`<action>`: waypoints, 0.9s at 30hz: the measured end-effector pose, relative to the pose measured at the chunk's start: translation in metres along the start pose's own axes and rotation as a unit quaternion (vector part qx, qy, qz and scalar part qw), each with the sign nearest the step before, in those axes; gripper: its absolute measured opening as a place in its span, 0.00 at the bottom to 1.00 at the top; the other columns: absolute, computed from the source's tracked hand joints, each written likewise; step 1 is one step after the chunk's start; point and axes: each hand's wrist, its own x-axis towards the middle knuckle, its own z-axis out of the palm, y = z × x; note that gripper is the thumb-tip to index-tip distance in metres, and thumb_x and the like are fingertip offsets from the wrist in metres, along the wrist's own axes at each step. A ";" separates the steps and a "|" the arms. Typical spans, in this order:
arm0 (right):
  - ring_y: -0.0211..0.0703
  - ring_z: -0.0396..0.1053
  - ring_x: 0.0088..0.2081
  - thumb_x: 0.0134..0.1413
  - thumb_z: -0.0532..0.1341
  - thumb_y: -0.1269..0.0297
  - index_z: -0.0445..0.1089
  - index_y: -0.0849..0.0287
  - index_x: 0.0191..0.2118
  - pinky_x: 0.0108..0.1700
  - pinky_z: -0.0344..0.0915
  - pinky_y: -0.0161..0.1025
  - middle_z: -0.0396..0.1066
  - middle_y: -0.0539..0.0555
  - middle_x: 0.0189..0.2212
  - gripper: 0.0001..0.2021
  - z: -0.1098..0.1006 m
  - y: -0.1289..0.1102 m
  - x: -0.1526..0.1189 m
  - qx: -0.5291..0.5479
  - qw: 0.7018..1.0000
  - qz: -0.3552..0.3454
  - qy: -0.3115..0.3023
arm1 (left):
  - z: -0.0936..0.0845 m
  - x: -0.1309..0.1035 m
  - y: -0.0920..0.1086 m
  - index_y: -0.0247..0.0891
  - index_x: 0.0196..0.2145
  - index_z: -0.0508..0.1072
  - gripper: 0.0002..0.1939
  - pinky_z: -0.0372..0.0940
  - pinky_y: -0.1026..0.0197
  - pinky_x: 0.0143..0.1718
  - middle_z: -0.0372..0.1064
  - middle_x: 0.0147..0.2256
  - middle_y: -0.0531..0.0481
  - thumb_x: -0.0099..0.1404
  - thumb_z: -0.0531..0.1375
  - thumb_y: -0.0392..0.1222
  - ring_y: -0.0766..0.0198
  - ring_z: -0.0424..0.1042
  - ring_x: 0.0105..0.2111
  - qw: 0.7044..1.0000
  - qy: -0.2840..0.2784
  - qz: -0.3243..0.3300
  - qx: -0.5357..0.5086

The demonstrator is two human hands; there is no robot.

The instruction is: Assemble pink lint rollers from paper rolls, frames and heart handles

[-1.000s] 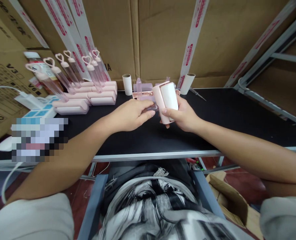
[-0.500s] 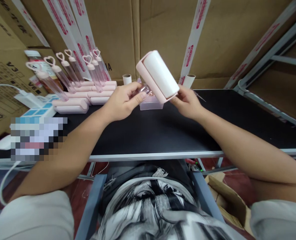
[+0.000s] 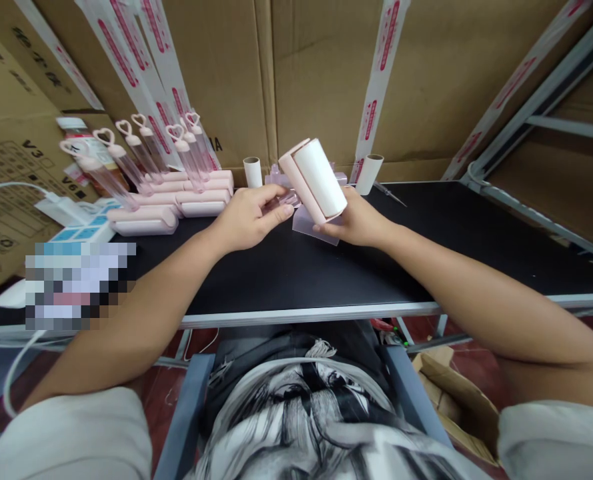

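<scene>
Near the middle of the black table, my right hand [image 3: 359,220] grips a pink lint roller head [image 3: 301,183] with a white paper roll [image 3: 321,179], tilted. A translucent purple cover [image 3: 316,225] is just below the roller head, by the right fingers. My left hand [image 3: 253,217] is closed around a clear pinkish handle piece [image 3: 289,198] on the roller's left side. Where that piece meets the roller is partly hidden. At the left stand several finished-looking pink rollers [image 3: 143,219] with clear handles and heart-shaped loops [image 3: 105,137].
Two white cardboard-core tubes [image 3: 252,172] [image 3: 369,175] stand at the back, with a thin pointed tool [image 3: 390,194] by the right one. A power strip [image 3: 89,227], charger [image 3: 65,210] and bottle [image 3: 83,137] are at the left. Cardboard [image 3: 321,80] walls the back edge.
The roller head has moved down and slightly left with my right hand. The purple cover now sits tilted under it, and more purple pieces show behind. The camera view has shifted slightly.
</scene>
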 end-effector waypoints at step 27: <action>0.62 0.77 0.53 0.51 0.70 0.26 0.68 0.45 0.61 0.53 0.77 0.58 0.78 0.56 0.50 0.40 -0.019 -0.031 -0.004 0.274 0.944 0.126 0.134 | 0.005 0.000 0.003 0.36 0.47 0.81 0.21 0.68 0.62 0.36 0.77 0.29 0.51 0.74 0.60 0.57 0.63 0.72 0.28 0.994 -0.090 -0.026 -0.060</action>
